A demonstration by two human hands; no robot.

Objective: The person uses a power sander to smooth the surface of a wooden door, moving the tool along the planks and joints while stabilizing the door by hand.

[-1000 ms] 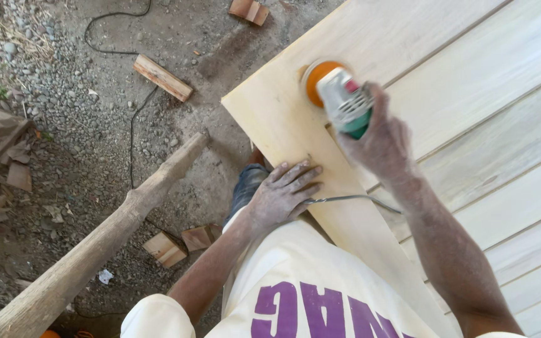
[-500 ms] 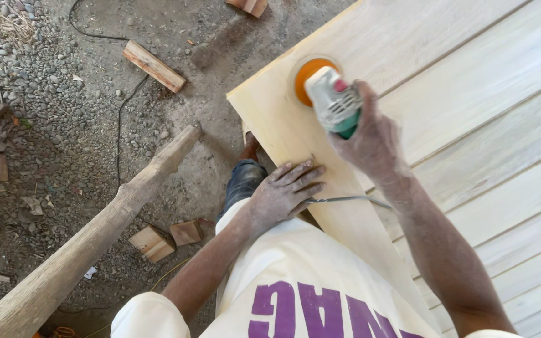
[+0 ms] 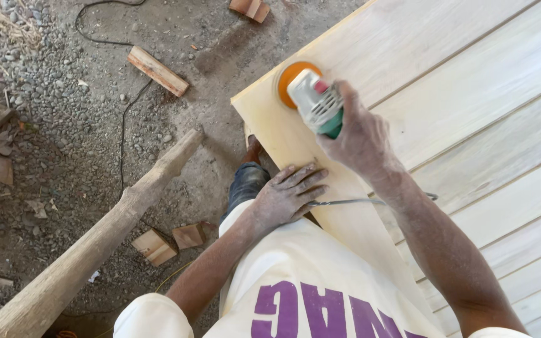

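My right hand [image 3: 359, 139] grips a green and grey power sander [image 3: 315, 102] whose orange disc [image 3: 288, 75] lies flat near the corner of a pale wooden panel [image 3: 446, 94]. My left hand [image 3: 288, 193] rests palm down, fingers spread, on the panel's near edge below the sander. A thin grey power cord [image 3: 345, 201] runs from behind my left hand under my right forearm. The panel is made of several long boards joined side by side.
A long rough log [image 3: 101, 235] lies diagonally on the dirt and gravel ground to the left. Short wood offcuts [image 3: 158, 71] and blocks [image 3: 171, 241] are scattered about. A black cable [image 3: 122, 134] trails over the ground. My jeans-clad leg [image 3: 246, 181] stands by the panel's corner.
My right hand has slid the sander leftward along the panel, closer to its corner. My left hand has stayed put on the edge.
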